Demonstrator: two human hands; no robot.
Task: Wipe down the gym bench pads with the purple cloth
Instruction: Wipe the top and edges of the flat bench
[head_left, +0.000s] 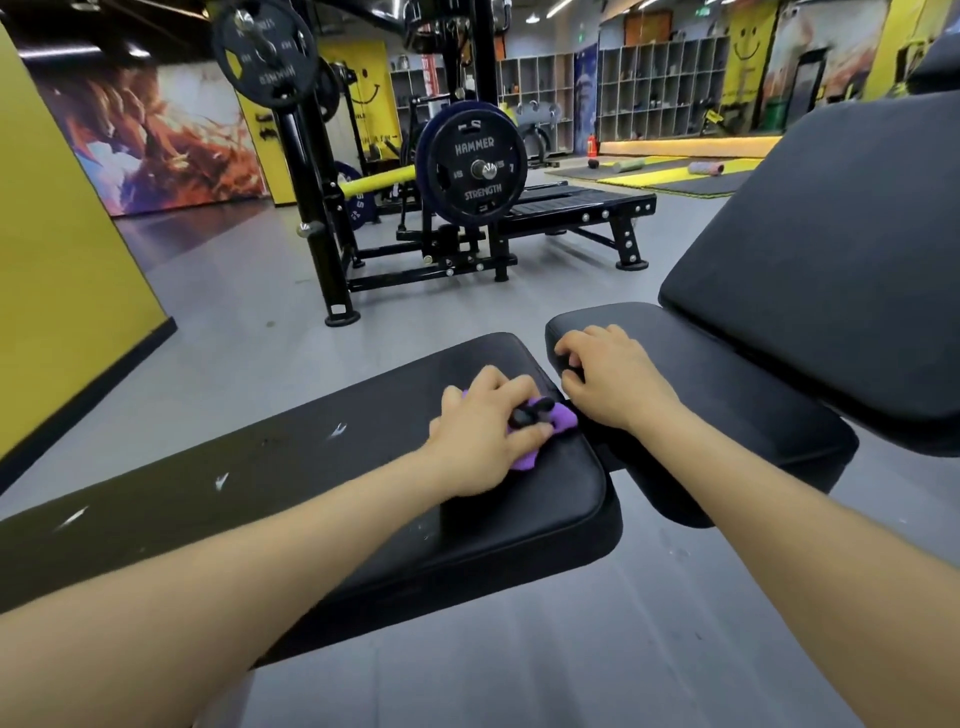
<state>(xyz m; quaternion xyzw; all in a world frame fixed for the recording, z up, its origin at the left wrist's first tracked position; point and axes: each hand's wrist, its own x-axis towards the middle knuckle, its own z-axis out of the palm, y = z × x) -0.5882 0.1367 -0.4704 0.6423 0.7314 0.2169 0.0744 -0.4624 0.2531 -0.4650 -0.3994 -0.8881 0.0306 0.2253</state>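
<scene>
A black padded gym bench runs across the view. Its long pad (322, 457) lies in front of me, with a smaller seat pad (727, 374) to the right and a raised back pad (841, 260) beyond it. My left hand (483, 431) grips the bunched purple cloth (563, 415) and presses it on the right end of the long pad. A small black object sits between its fingers on the cloth. My right hand (613, 379) rests on the left end of the seat pad, fingers curled over its edge.
A black weight machine (467, 176) with Hammer Strength plates stands on the grey floor ahead. A yellow wall (62, 270) closes the left side. Mats and foam rollers (706, 169) lie far right, in front of shelving. White scuffs mark the long pad's left part.
</scene>
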